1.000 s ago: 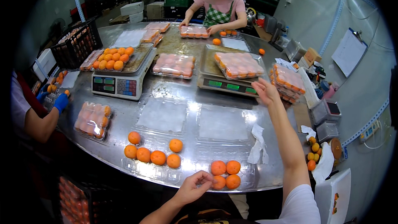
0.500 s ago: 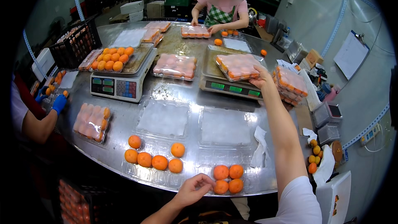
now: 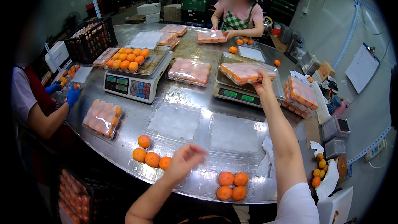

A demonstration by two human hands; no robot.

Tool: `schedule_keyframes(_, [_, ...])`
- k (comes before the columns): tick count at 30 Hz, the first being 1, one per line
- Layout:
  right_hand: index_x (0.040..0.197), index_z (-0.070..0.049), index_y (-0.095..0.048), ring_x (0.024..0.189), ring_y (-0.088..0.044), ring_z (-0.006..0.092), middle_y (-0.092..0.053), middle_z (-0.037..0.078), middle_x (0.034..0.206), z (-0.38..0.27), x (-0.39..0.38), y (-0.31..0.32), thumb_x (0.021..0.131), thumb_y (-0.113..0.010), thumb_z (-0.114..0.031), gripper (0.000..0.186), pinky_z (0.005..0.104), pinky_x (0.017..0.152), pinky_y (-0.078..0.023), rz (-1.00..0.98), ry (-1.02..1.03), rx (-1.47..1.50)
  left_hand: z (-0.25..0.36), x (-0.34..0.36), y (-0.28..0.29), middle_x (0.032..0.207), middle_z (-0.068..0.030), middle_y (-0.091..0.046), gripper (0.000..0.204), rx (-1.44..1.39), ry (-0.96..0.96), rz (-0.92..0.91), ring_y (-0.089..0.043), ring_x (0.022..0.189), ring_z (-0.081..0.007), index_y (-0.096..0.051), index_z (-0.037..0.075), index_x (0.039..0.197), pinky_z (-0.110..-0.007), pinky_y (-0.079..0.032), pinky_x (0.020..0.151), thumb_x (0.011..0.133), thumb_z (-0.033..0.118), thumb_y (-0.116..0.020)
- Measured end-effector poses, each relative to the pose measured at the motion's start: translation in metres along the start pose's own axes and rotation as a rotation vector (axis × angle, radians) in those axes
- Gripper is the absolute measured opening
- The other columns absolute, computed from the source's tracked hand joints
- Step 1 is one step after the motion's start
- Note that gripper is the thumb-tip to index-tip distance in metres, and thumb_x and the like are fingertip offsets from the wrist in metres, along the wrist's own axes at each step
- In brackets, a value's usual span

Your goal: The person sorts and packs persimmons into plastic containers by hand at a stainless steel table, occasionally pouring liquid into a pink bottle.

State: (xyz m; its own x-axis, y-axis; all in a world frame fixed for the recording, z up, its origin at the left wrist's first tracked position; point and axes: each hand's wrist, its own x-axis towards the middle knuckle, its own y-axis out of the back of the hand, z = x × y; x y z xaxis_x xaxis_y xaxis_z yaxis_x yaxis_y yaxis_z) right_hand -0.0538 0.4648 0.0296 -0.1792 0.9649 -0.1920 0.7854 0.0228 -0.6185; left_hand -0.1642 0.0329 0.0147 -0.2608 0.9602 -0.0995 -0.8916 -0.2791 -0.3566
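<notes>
At the right scale [image 3: 224, 88], my right hand [image 3: 263, 84] grips the near right corner of a closed clear clamshell of orange fruits [image 3: 244, 73], tilted over the scale's pan. My left hand [image 3: 188, 160], slightly blurred, hovers over the left open clamshell [image 3: 137, 166], its fingers loosely curved and apart with nothing seen in them. Several round orange fruits [image 3: 152, 159] lie in that clamshell; my hand and forearm hide part of it. The right open clamshell [image 3: 205, 176] holds a block of orange fruits [image 3: 232, 186]. Padded white sheets line both raised lids [image 3: 174, 120].
Filled clamshells [image 3: 189, 71] lie between the scales, at the left edge [image 3: 102, 118] and stacked at right [image 3: 299, 95]. Loose fruit is heaped on the left scale [image 3: 128, 86]. A gloved co-worker [image 3: 41, 99] stands left; another person [image 3: 238, 14] handles a clamshell across the steel table.
My left hand has risen from beside the right clamshell's fruits and moved forward over the left clamshell. My right hand keeps the filled clamshell at the right scale. The view has shifted slightly.
</notes>
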Motion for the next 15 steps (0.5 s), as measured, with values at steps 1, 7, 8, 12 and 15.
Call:
schedule_keyframes(1, [0.109,-0.002,-0.056,0.095,-0.063,0.0258,-0.064,0.012,0.101,-0.006,-0.007,0.007,0.08,-0.068,-0.009,0.032,0.0437,0.084,-0.054,-0.099,-0.027,-0.008,0.009,0.015,0.004,0.106,-0.0078,-0.065,0.018,-0.054,-0.013,0.084,-0.062,0.094,-0.0135,-0.055,0.003,0.105,-0.028,-0.05,0.083,0.089,0.008,-0.061])
schedule_keyframes(7, [0.104,0.0,-0.061,0.087,-0.066,0.0209,-0.066,0.01,0.096,-0.034,-0.13,-0.004,0.081,-0.061,-0.014,0.027,0.0352,0.08,-0.056,-0.501,-0.317,-0.205,0.023,0.071,0.017,0.117,-0.0143,-0.059,0.048,-0.42,0.031,0.039,-0.058,0.108,-0.0231,-0.047,0.003,0.127,-0.043,-0.049,0.09,0.09,0.027,-0.063])
schedule_keyframes(8, [0.101,0.001,-0.062,0.087,-0.066,0.0204,-0.066,0.01,0.096,-0.029,-0.135,0.0,0.081,-0.06,-0.014,0.025,0.035,0.08,-0.056,-0.565,-0.366,-0.226,0.018,0.078,0.017,0.119,-0.0149,-0.058,0.052,-0.477,0.095,-0.057,-0.058,0.11,-0.0242,-0.044,0.003,0.13,-0.044,-0.048,0.092,0.09,0.029,-0.063])
schedule_keyframes(12, [0.099,0.001,-0.064,0.086,-0.066,0.0194,-0.067,0.011,0.097,-0.014,-0.173,0.0,0.08,-0.061,-0.013,0.024,0.033,0.081,-0.055,-0.633,-0.564,-0.323,0.018,0.065,-0.014,0.124,-0.0168,-0.056,0.053,-0.641,0.272,-0.16,-0.057,0.113,-0.029,-0.042,0.001,0.133,-0.048,-0.046,0.098,0.088,0.021,-0.062])
schedule_keyframes(15, [0.11,0.0,-0.06,0.087,-0.065,0.0183,-0.066,0.011,0.1,-0.011,-0.194,-0.008,0.088,-0.059,-0.018,0.029,0.031,0.08,-0.054,-0.658,-0.564,-0.333,0.019,0.052,-0.021,0.124,-0.0172,-0.056,0.054,-0.668,0.29,-0.051,-0.058,0.112,-0.0298,-0.042,-0.001,0.131,-0.046,-0.046,0.1,0.084,0.013,-0.064])
